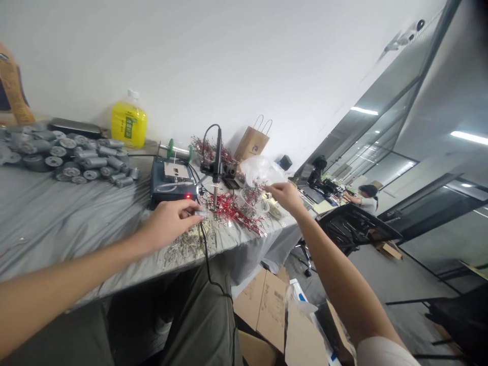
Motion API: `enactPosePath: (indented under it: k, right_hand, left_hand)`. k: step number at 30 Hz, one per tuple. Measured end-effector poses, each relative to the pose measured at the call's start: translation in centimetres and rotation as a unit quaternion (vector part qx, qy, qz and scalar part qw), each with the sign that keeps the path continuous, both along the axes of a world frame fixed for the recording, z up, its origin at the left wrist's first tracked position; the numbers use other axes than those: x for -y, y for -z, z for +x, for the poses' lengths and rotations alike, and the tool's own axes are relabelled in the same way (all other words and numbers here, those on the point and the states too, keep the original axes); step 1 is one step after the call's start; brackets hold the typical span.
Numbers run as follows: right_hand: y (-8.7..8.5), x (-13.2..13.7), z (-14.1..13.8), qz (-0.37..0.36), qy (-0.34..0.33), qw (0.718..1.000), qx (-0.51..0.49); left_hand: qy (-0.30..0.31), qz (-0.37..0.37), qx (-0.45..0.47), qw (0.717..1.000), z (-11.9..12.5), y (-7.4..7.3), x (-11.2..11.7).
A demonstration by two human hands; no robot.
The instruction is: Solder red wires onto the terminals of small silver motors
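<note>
My left hand (171, 221) rests on the grey table cloth (57, 223) with its fingers closed round a small grey cylinder (199, 214), just in front of a dark blue soldering station (170, 185) with a red light. My right hand (284, 195) reaches out over a pile of red wires (234, 211), its fingers pinched together near a clear plastic bag (259, 170); what they pinch is too small to make out. A black soldering iron (217, 155) stands upright in its holder between the two hands.
Several grey cylinders (72, 155) are heaped at the back left, beside a yellow bottle (128, 122). A solder spool (176, 149) and a brown paper bag (251, 143) stand behind. Cardboard boxes (263, 305) lie on the floor. Another person (366, 198) sits far off.
</note>
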State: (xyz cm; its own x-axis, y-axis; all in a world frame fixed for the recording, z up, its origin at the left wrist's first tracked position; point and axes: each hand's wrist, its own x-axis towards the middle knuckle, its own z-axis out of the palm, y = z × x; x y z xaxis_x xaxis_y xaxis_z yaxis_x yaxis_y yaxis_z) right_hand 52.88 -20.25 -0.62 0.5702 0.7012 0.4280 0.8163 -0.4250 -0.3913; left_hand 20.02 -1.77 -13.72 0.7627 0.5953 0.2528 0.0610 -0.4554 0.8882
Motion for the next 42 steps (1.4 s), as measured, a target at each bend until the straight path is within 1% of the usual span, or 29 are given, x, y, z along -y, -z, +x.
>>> enactPosePath:
  k: [4,10,16,19,23,26,31,33,35,39,42]
  right_hand:
    - [-0.2,0.2,0.1,-0.022,-0.002,1.0,-0.005]
    - [-1.1,0.6,0.3,0.012,0.027,0.999,-0.013]
    - [-2.6,1.1,0.4,0.032,0.018,0.999,-0.007]
    - [-2.7,1.1,0.2,0.03,0.011,0.999,-0.011]
    - [-1.4,0.7,-0.3,0.015,-0.004,1.0,-0.023]
    - [-0.4,0.2,-0.5,0.018,-0.012,0.999,-0.028]
    - [0.1,-0.4,-0.6,0.011,-0.028,0.999,-0.042]
    - [0.5,-0.6,-0.6,-0.007,-0.038,0.998,-0.056]
    - [1.2,-0.8,-0.6,-0.028,-0.044,0.997,-0.065]
    - [2.9,-0.9,0.1,-0.064,-0.021,0.997,-0.047]
    - [3.3,-0.9,0.7,-0.077,0.017,0.997,-0.017]
  left_hand:
    - [-0.002,0.006,0.004,1.0,0.1,0.1,-0.1]
    - [-0.002,0.007,0.007,1.0,0.1,0.2,0.0]
    - [-0.003,0.005,0.002,1.0,0.1,0.5,-0.2]
    - [-0.002,0.005,0.006,1.0,0.1,0.5,-0.3]
    - [-0.007,0.009,-0.001,1.0,0.1,0.4,-0.2]
    - [-0.003,0.013,-0.001,1.0,0.0,0.2,-0.1]
    - [-0.008,0.018,-0.003,1.0,0.0,0.1,-0.1]
    - [-0.007,0.017,-0.002,1.0,0.0,0.1,-0.1]
    - [-0.003,0.017,0.0,1.0,0.0,0.2,0.0]
    - [-0.001,0.022,-0.001,1.0,0.1,0.1,0.1]
    - [-0.002,0.016,-0.004,1.0,0.0,-0.1,0.1]
